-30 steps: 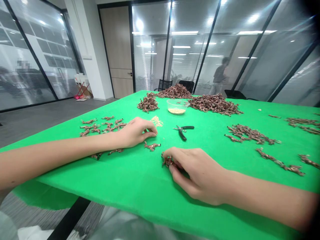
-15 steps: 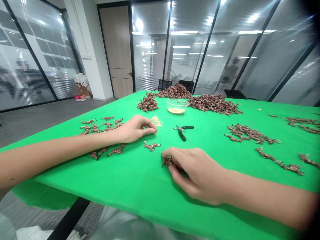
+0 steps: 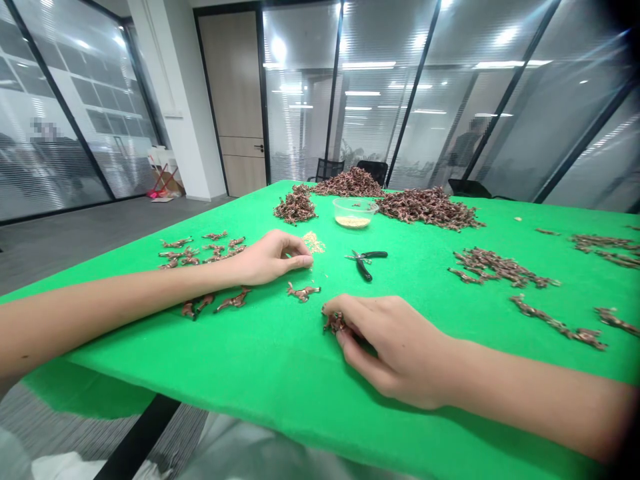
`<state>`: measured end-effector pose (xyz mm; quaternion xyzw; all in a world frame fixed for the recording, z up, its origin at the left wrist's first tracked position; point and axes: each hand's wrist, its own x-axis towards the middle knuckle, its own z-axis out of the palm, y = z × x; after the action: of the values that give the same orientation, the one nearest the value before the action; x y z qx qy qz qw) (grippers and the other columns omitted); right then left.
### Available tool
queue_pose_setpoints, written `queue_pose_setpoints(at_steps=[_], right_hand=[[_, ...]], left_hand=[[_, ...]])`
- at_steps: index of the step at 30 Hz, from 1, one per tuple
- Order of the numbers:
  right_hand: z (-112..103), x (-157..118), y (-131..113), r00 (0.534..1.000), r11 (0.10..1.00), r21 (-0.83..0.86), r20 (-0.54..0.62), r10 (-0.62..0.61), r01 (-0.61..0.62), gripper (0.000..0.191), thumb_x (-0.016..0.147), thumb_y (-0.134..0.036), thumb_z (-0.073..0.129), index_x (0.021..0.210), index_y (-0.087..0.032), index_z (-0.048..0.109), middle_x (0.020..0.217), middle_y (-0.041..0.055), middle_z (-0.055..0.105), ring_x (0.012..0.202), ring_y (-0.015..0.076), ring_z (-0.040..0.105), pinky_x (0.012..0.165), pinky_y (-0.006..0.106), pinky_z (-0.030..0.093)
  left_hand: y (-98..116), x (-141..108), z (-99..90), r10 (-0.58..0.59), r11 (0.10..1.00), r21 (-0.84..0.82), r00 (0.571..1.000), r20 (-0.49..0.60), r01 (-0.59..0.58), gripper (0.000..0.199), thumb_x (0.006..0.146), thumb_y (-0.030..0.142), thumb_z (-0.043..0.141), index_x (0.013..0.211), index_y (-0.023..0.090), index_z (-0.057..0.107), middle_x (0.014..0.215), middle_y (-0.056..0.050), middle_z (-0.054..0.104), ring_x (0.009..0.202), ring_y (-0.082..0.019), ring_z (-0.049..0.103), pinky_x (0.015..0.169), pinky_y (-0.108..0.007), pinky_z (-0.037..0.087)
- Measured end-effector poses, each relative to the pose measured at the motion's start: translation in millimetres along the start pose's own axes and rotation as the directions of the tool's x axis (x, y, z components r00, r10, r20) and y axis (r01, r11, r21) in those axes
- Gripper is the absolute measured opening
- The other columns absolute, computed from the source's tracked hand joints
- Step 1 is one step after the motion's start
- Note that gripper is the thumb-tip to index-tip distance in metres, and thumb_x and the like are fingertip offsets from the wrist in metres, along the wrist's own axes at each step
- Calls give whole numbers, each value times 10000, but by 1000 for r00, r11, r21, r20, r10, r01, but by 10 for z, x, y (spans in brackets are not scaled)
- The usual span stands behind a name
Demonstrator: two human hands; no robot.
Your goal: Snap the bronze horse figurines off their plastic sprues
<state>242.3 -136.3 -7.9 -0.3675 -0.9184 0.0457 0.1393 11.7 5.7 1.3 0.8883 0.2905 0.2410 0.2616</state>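
Note:
My right hand rests on the green cloth with thumb and fingers closed around a small brown figurine. My left hand has its thumb and fingertips pressed together beside a patch of tiny yellowish pieces; whatever the pinch holds is too small to make out. Between the hands lies a single brown animal figurine. Black-handled pliers, their handles spread, lie to the right of my left hand. More figurines lie around my left forearm, which partly hides them.
A clear bowl with yellowish pieces stands behind the pliers. Large heaps of brown figurines lie at the back of the green-covered table. Smaller groups and chains of them lie on the right.
Both hands stay almost in place. The fingertips of my left hand have shifted very slightly; my right hand keeps its hold on the figurine.

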Motion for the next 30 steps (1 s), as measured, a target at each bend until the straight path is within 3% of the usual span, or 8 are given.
queue_pose_setpoints(at_steps=[12, 16, 21, 30], right_hand=[[20, -14, -3, 998, 994, 110, -63, 29, -22, 185, 947, -162, 453, 1114, -157, 533, 730, -21, 537, 581, 148, 426, 585, 320, 276], [31, 12, 34, 976, 967, 232, -162, 146, -107, 213, 949, -172, 497, 1161, -162, 517, 699, -47, 515, 560, 127, 436, 572, 294, 303], [-16, 54, 69, 912, 876, 421, -217, 349, -235, 209, 975, -212, 523, 1179, -166, 507, 756, -46, 568, 507, 92, 455, 523, 267, 343], [14, 63, 107, 905, 854, 421, -148, 398, -307, 167, 954, -248, 568, 1101, -177, 534, 715, -42, 588, 535, 110, 477, 508, 267, 337]], left_hand=[[-34, 13, 13, -15, 998, -64, 1000, -18, 13, 383, 928, 501, 629, 918, 123, 690, 867, -67, 740, 766, -168, 653, 698, -270, 502], [-19, 15, 25, -14, 996, -83, 1000, -26, 12, 371, 919, 485, 645, 908, 117, 693, 861, -69, 740, 765, -165, 651, 705, -271, 506], [24, -1, 29, 1, 1000, -18, 999, -48, -2, 336, 903, 449, 675, 912, 115, 712, 864, -70, 743, 770, -170, 657, 714, -278, 517], [209, -67, -42, 171, 984, 79, 978, -119, -163, 180, 910, 315, 697, 892, 138, 726, 855, -28, 757, 767, -134, 678, 737, -234, 515]])
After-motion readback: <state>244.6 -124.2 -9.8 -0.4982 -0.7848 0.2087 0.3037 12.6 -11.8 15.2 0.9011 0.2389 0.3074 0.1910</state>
